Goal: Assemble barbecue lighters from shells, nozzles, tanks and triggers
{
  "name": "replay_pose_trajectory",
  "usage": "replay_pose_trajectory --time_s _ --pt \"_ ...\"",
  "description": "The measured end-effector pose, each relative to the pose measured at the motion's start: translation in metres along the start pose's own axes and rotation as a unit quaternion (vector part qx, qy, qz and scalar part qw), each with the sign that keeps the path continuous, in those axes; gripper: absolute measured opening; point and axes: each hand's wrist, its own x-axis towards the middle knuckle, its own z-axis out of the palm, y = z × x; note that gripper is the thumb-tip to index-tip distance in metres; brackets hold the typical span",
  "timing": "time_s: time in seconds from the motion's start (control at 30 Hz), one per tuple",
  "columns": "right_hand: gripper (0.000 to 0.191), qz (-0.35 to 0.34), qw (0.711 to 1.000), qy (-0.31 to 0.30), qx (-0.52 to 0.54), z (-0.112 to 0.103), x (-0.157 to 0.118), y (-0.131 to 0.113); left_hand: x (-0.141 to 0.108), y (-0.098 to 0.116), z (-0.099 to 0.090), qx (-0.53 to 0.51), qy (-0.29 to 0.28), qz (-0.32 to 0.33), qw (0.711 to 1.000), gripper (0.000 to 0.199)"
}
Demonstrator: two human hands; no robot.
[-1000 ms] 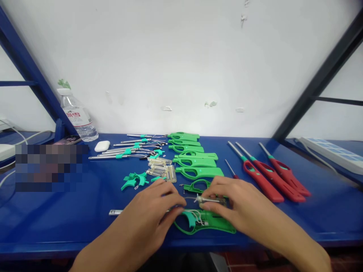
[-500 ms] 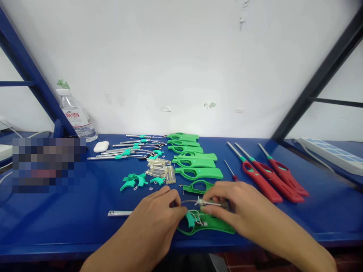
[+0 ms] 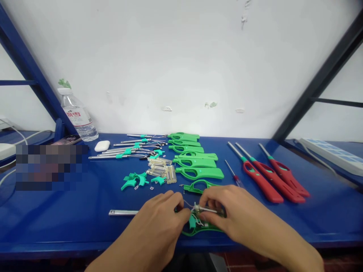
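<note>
In the head view, the right hand [image 3: 227, 208] clamps a clear tank [image 3: 206, 209] between thumb and fingers, over a near green half-shell [image 3: 189, 233] that both hands partly cover. Just left, the left hand [image 3: 160, 215] curls by a thin tube [image 3: 187, 204]; its grip cannot be told. Green handles [image 3: 200, 173] lie beyond, red lighters [image 3: 263, 184] right.

Left grip [image 3: 160, 215] curled, right grip [image 3: 234, 207] pinching
</note>
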Motion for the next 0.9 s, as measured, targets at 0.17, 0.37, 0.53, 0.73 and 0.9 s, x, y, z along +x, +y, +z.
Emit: replay_pose_trajectory --time_s 0.17,0.37,0.53,0.73,0.9 --pt "0.011 -0.004 1.0 0.008 0.001 0.002 0.0 0.0 -0.002 0.006 -0.001 -0.026 0.034 0.008 0.999 0.012" --pt "0.009 -0.01 1.0 0.008 0.0 0.001 -0.001 0.001 0.001 0.002 0.008 -0.063 0.054 -0.005 0.997 0.012" --pt "0.008 -0.017 1.0 0.021 -0.014 -0.002 -0.002 0.015 0.003 0.002 0.011 -0.06 0.083 0.011 0.995 0.01" --pt "0.004 -0.026 0.999 0.006 0.018 -0.008 -0.005 0.026 0.002 0.004 0.011 -0.057 0.12 0.017 0.991 0.009" --pt "0.005 -0.033 0.999 0.008 0.034 -0.01 -0.007 0.024 0.001 0.0 0.016 -0.087 0.106 0.002 0.991 0.01"
